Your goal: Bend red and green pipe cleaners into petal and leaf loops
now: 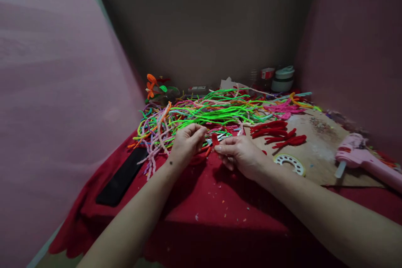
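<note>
My right hand [241, 155] is closed, with a short red pipe cleaner piece [215, 138] pinched upright between thumb and fingertips. To its left, my left hand [189, 141] is also closed, thumb against index finger; whatever it may hold is too small to make out. Behind the fingertips lie scissors [223, 137] with metal blades, partly hidden, and their orange-red handle shows between the hands. Bright green pipe cleaners [216, 114] are heaped just beyond. Several bent red pipe cleaner pieces [284, 136] rest on a brown board [317, 150] to the right.
On the red cloth [201, 205] a black phone-like slab [122, 180] lies left. A pink glue gun [353, 150] and a white tape roll [289, 164] sit right. Orange pipe-cleaner flowers [151, 83] and a lidded container [283, 78] stand at the back. Pink panels flank the table.
</note>
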